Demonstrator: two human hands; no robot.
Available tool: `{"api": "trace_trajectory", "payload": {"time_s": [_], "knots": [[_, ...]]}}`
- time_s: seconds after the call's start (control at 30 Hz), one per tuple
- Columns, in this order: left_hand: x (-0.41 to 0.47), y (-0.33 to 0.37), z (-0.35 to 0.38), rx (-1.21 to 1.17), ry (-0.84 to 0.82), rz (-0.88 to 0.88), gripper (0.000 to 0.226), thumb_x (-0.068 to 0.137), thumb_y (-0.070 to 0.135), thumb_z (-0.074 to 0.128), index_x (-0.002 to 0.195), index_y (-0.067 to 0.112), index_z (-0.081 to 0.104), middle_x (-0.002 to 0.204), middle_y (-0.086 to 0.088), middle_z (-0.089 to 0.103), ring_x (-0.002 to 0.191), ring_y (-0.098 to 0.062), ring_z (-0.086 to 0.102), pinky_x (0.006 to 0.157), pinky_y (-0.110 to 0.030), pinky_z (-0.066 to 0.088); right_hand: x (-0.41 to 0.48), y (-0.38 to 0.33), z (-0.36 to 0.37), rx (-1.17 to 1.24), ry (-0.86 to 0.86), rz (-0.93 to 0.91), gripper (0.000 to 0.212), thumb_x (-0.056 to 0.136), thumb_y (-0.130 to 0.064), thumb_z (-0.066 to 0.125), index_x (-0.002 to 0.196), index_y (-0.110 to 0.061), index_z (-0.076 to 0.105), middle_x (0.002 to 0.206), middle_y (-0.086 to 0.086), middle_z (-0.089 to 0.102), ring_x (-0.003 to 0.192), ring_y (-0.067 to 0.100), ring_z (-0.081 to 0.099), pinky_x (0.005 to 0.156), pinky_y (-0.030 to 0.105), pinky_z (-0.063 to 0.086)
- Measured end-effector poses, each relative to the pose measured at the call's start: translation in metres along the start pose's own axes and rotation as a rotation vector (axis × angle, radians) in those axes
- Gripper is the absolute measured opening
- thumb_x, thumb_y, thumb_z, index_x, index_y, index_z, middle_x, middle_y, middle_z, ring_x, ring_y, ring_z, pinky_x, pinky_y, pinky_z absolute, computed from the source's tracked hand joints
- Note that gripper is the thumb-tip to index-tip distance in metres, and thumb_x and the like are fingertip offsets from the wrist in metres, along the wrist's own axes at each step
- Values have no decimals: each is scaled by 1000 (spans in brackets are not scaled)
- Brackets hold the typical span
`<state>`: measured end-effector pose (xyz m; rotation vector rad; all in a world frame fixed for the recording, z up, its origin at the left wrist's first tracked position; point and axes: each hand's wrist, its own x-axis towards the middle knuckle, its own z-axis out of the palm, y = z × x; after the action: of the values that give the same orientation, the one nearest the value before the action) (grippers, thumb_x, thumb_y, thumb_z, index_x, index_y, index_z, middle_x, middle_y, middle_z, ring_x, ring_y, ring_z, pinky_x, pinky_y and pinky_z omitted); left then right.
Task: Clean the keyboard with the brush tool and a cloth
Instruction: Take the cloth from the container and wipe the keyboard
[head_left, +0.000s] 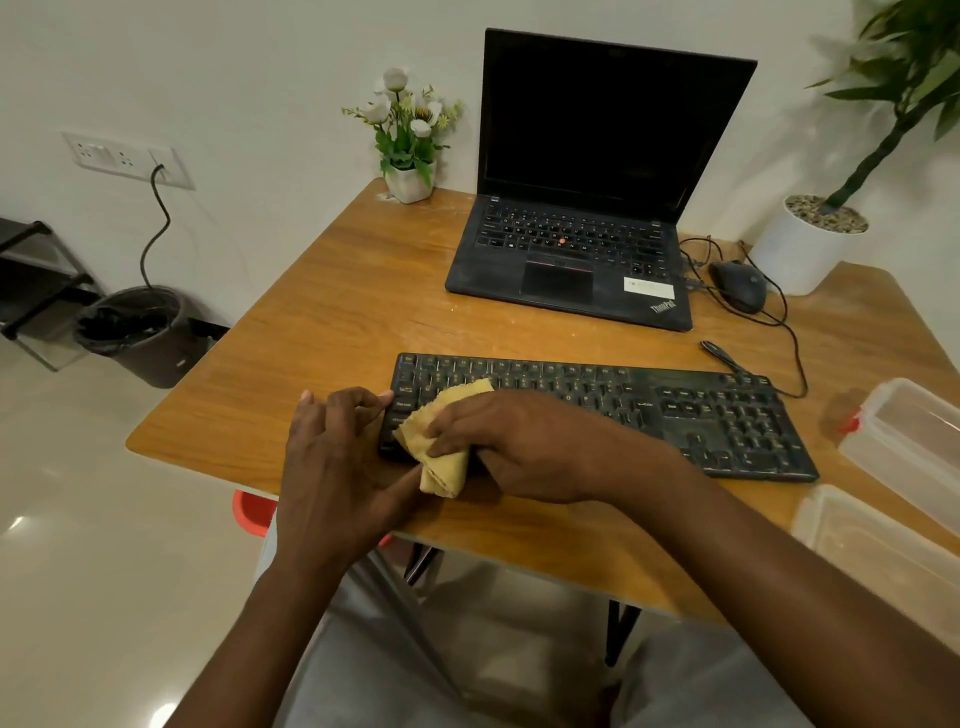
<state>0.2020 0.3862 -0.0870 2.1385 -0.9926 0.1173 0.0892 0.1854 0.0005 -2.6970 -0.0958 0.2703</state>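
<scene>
1. Reached in over the near edge of the wooden table (322, 322) with both bare forearms.
2. Gripped the yellow cloth (452, 410) in the right hand (524, 447), fingers curled over its bunched middle, fabric poking out above and below.
3. Pressed that cloth onto the left end of the black keyboard (675, 410), lower fold hanging past the front edge.
4. Rested the left hand (337, 457) just beside it, bent fingertips touching the keyboard's left edge, thumb by the cloth, nothing held.
5. Noted an open laptop (571, 249) and mouse (737, 286) farther back, well apart from both hands.
</scene>
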Motion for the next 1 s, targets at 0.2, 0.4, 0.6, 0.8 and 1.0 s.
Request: {"api": "trace_trajectory", "payload": {"time_s": [0.2, 0.4, 0.6, 0.8, 1.0], "knots": [[0, 10, -3, 43, 30, 5, 71, 75, 61, 81, 127, 32, 42, 127, -10, 69, 121, -35, 63, 129, -57, 19, -38, 25, -22, -126, -31, 141, 33, 98, -9, 56, 116, -28, 76, 139, -14, 67, 134, 10, 56, 115, 40, 47], [-1, 7, -2, 30, 22, 25, 70, 76, 58, 82, 128, 32, 43, 128, -9, 68, 122, -33, 63, 131, -56, 16, -44, 26, -39, -184, 99, 155, 36, 98, -13, 55, 120, -33, 75, 131, -14, 70, 121, 11, 62, 101, 42, 56], [-1, -4, -3, -5, -23, 29, 76, 75, 64, 74, 131, 22, 45, 124, 1, 65, 121, -27, 65, 133, -47, 7, -3, -22, 8, -198, 152, -128, 44, 101, -22, 66, 144, -17, 65, 149, 2, 63, 140, 21, 54, 112, 38, 46], [-1, -8, -4, -14, -65, 60, 77, 73, 56, 70, 137, 22, 43, 129, 0, 62, 124, -29, 63, 133, -44, 3, -2, -18, 47, -372, 209, -134, 55, 97, -25, 65, 152, -23, 56, 157, -1, 53, 148, 26, 42, 115, 48, 39], [-2, -4, -3, -20, -11, 60, 58, 79, 39, 58, 130, 14, 49, 127, 1, 61, 123, -28, 60, 133, -44, 3, -20, -4, 49, -376, 256, -22, 55, 95, -28, 66, 149, -25, 57, 143, 2, 54, 136, 26, 45, 108, 46, 43]]}}
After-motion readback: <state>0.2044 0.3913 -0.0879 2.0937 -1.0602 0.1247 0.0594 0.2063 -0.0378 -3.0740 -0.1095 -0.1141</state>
